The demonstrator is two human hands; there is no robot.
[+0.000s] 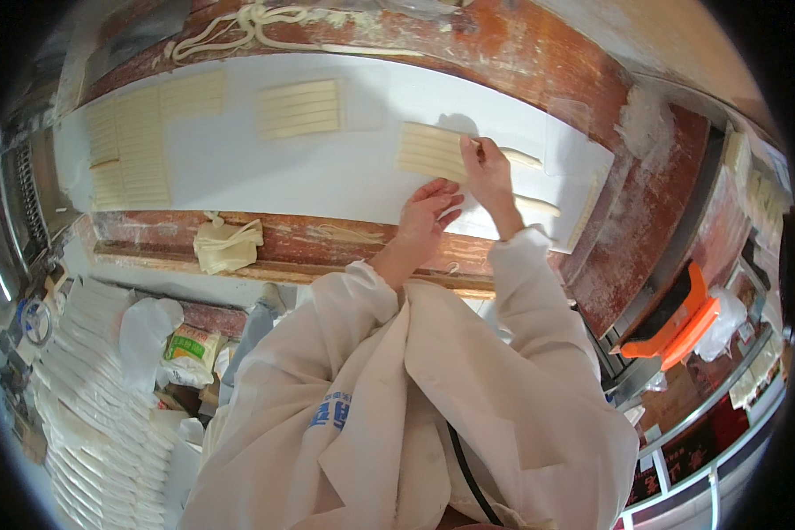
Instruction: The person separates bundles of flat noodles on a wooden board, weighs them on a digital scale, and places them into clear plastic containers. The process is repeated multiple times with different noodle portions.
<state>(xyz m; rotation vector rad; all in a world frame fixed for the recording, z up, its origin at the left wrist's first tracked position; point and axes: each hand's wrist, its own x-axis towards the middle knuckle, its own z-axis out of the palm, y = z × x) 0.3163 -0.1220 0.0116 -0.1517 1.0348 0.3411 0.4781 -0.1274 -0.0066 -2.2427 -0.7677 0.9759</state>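
My right hand [487, 173] pinches the right end of a flat block of pale dough strips [430, 151] lying over a white board [291, 175]. Just below the block, my left hand [430, 213] has its fingers apart, and nothing shows in it. Thin dough strips [536, 205] extend to the right of my right hand. Another block of dough strips [298, 107] lies farther left on the board, and several more blocks [129, 146] sit side by side at its left end. The undersides of both hands are hidden.
Long dough ropes [252, 30] lie on the floured wooden table [503, 40] beyond the board. A folded dough piece [228, 245] rests on the near wooden edge. A clear plastic sheet [566, 132] lies at the board's right end. An orange and black object [676, 318] stands right of the table.
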